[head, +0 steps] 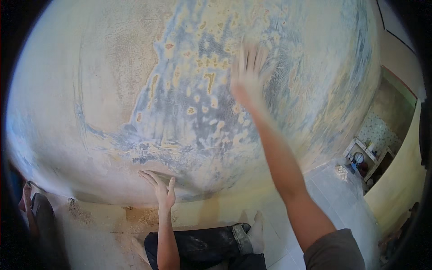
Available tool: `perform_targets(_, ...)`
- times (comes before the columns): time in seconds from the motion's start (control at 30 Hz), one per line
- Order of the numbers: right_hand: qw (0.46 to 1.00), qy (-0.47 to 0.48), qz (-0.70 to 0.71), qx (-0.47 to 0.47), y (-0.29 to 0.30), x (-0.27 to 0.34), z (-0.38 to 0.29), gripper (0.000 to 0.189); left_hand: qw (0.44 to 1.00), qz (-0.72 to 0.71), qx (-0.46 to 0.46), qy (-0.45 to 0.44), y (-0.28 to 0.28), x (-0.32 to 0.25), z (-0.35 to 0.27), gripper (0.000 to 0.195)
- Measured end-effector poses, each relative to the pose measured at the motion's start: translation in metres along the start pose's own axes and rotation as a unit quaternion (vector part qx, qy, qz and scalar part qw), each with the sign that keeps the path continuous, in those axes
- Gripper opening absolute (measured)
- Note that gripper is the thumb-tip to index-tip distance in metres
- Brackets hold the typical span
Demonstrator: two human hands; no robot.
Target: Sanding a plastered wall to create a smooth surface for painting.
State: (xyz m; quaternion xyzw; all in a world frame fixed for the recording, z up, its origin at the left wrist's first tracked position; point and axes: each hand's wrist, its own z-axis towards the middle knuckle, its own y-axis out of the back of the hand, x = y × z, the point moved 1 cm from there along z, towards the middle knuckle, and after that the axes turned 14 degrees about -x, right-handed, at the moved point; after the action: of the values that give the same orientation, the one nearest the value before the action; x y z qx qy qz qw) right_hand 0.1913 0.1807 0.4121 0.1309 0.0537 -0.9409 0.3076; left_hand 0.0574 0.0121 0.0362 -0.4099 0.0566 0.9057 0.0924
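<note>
A wall (pixel 192 84) with worn, patchy paint and plaster in blue, grey and cream fills most of the head view. Raised against its upper part, my right hand (pixel 249 67) is blurred by motion, its fingers pointing up; whether something thin lies under the palm cannot be seen. Lower down, my left hand (pixel 162 189) rests by the wall's bottom part with fingers spread and thumb apart, and nothing shows in it. My bent leg in dark, dusty trousers (pixel 202 241) and a bare foot (pixel 257 233) are below, near the foot of the wall.
Another person's arm and knee (pixel 44 212) are at the far left. Crumbled debris (pixel 145 216) lies along the wall's base. Grey floor tiles (pixel 324 189) extend to the right, with a small pale heap (pixel 341 172) near a doorway. Beyond it stand shelves (pixel 374 155) with assorted items.
</note>
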Motion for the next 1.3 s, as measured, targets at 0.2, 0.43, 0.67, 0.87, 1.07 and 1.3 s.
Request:
perform_targets(0.2, 0.997, 0.002, -0.022, 0.080, 0.018, 0.014, -0.048, 0.059, 1.000, 0.001, 0.009, 0.014, 0.003, -0.002, 0.002, 0.099)
perform_targets(0.43, 0.994, -0.054, 0.038, -0.082, -0.035, -0.045, 0.181, 0.065, 1.000, 0.002, 0.001, 0.002, 0.000, 0.002, 0.000, 0.101)
perform_targets(0.67, 1.000, 0.011, 0.001, -0.010, 0.003, -0.014, 0.043, 0.059, 1.000, -0.021, -0.002, 0.015, 0.001, 0.003, -0.001, 0.101)
perform_targets(0.87, 0.991, 0.042, -0.063, 0.114, 0.027, -0.013, -0.026, 0.051, 1.000, -0.018, -0.015, 0.007, 0.004, -0.002, 0.001, 0.101)
perform_targets(1.07, 0.996, 0.018, 0.083, -0.042, -0.021, -0.054, 0.153, 0.056, 1.000, -0.013, -0.004, 0.010, 0.005, -0.004, 0.002, 0.099)
perform_targets(1.3, 0.988, 0.082, 0.106, -0.083, -0.036, -0.074, 0.201, 0.051, 1.000, -0.009, 0.004, 0.026, 0.003, -0.005, 0.000, 0.098)
